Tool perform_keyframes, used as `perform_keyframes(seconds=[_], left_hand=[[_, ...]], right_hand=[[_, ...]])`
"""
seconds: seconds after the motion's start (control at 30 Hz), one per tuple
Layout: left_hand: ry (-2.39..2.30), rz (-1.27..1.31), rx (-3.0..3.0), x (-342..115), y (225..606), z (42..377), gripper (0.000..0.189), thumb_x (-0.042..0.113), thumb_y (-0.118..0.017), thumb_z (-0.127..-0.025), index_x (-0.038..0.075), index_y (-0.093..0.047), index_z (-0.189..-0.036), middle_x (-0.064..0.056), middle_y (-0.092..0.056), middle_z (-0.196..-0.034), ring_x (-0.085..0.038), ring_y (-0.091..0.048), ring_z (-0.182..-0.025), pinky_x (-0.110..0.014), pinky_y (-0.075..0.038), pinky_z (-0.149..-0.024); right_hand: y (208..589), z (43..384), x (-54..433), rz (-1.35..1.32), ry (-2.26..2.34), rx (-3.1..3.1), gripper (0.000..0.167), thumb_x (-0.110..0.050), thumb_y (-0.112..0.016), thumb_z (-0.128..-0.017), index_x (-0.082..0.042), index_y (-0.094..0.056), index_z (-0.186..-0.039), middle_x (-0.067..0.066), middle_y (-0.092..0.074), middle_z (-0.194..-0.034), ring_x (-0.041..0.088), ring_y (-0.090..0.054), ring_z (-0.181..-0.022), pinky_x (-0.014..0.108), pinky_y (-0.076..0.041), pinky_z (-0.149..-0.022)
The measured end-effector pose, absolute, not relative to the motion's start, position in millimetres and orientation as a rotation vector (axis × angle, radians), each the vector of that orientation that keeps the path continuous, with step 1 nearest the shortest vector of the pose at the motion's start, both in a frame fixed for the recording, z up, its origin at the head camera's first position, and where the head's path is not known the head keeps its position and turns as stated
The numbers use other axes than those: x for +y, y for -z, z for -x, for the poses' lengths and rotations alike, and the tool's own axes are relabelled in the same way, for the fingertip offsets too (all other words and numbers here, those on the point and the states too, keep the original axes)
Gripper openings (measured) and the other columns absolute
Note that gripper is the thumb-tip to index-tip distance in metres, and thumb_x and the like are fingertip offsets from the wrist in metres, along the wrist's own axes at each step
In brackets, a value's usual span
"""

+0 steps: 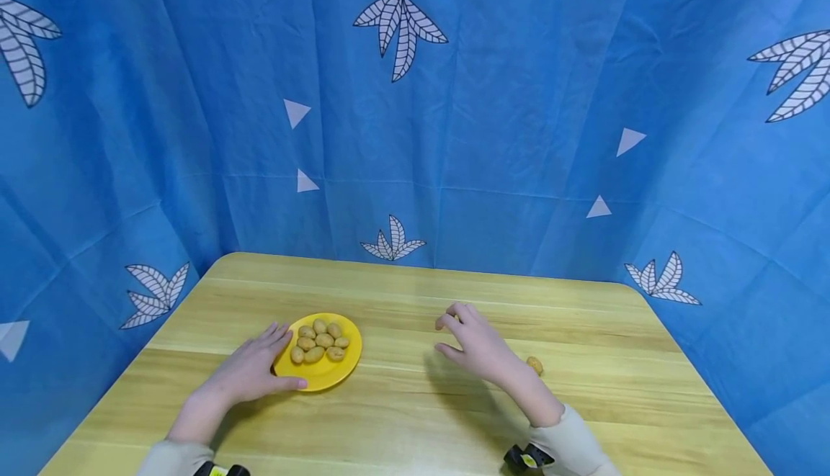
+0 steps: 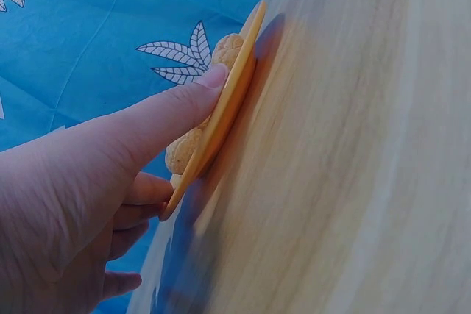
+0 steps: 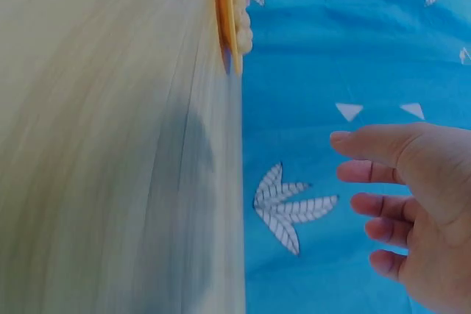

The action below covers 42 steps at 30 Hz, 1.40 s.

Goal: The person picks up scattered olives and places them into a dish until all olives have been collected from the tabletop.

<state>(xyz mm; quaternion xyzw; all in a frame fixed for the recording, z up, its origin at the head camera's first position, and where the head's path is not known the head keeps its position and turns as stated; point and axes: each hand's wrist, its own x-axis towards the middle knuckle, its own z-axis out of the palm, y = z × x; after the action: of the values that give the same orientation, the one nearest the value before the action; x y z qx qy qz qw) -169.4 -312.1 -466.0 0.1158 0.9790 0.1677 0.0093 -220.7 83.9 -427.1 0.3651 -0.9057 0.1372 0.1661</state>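
Note:
A round yellow plate (image 1: 350,368) stands on the left part of the table and bears several small tan walnuts (image 1: 325,340). My left hand (image 1: 256,368) holds the plate by its left side; in the left wrist view its thumb lies over the rim and a fingertip meets the edge further along. Raised above the table to the right of the plate, my right hand (image 1: 480,343) has its fingers loosely bent and nothing in them. One more walnut (image 1: 534,365) lies on the table, just beyond the right wrist.
The light wooden table (image 1: 415,425) has rounded far corners. Behind it and along both sides hangs a blue curtain (image 1: 519,101) with white leaf and triangle prints. A black wrist strap (image 1: 528,457) shows at the right sleeve.

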Motion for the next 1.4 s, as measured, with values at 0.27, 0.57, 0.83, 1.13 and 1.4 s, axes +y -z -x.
perform_keyframes(seconds=[0.27,0.57,0.83,1.13,1.4], left_hand=[[-0.536,-0.355,3.05,-311.3,465.0,168.5,0.109,0.073,-0.065,-0.074,-0.004,-0.038,-0.146,-0.027,-0.031,-0.155,-0.048,-0.026,-0.144,-0.067,-0.027,-0.112],[-0.519,-0.36,3.068,-312.0,465.0,170.7,0.109,0.073,-0.065,-0.073,-0.004,-0.039,-0.146,-0.027,-0.031,-0.155,-0.047,-0.026,-0.144,-0.068,-0.027,-0.111],[-0.519,-0.358,3.064,-312.3,466.2,170.8,0.11,0.074,-0.065,-0.073,-0.004,-0.039,-0.146,-0.027,-0.031,-0.155,-0.047,-0.026,-0.144,-0.067,-0.027,-0.112],[-0.535,-0.359,3.058,-311.1,464.5,169.3,0.109,0.073,-0.065,-0.074,-0.004,-0.038,-0.146,-0.026,-0.031,-0.155,-0.047,-0.026,-0.144,-0.068,-0.027,-0.111],[-0.532,-0.36,3.06,-310.8,464.4,168.3,0.109,0.073,-0.065,-0.074,-0.004,-0.039,-0.146,-0.027,-0.031,-0.155,-0.048,-0.026,-0.144,-0.067,-0.028,-0.111]], right_hand=[[431.8,215.4,118.2,-0.963,-0.366,-2.545,0.027,-0.023,-0.08,-0.081,-0.012,-0.065,-0.101,0.002,-0.057,-0.102,0.018,-0.05,-0.091,0.034,-0.045,-0.075],[433.5,208.9,156.1,-0.871,-0.366,-2.566,0.03,-0.023,-0.08,-0.08,-0.013,-0.065,-0.104,0.002,-0.058,-0.104,0.019,-0.052,-0.095,0.036,-0.047,-0.076],[434.5,200.3,189.4,-0.755,-0.37,-2.603,0.031,-0.022,-0.081,-0.078,-0.012,-0.066,-0.103,0.001,-0.059,-0.103,0.02,-0.054,-0.095,0.037,-0.046,-0.074],[438.3,194.4,221.2,-0.623,-0.42,-2.693,0.031,-0.025,-0.081,-0.079,-0.011,-0.066,-0.103,0.005,-0.059,-0.104,0.025,-0.053,-0.097,0.042,-0.045,-0.076],[446.3,198.2,232.2,-0.625,-0.384,-2.72,0.033,-0.024,-0.083,-0.075,-0.011,-0.067,-0.1,0.005,-0.058,-0.101,0.025,-0.052,-0.093,0.041,-0.044,-0.074]])
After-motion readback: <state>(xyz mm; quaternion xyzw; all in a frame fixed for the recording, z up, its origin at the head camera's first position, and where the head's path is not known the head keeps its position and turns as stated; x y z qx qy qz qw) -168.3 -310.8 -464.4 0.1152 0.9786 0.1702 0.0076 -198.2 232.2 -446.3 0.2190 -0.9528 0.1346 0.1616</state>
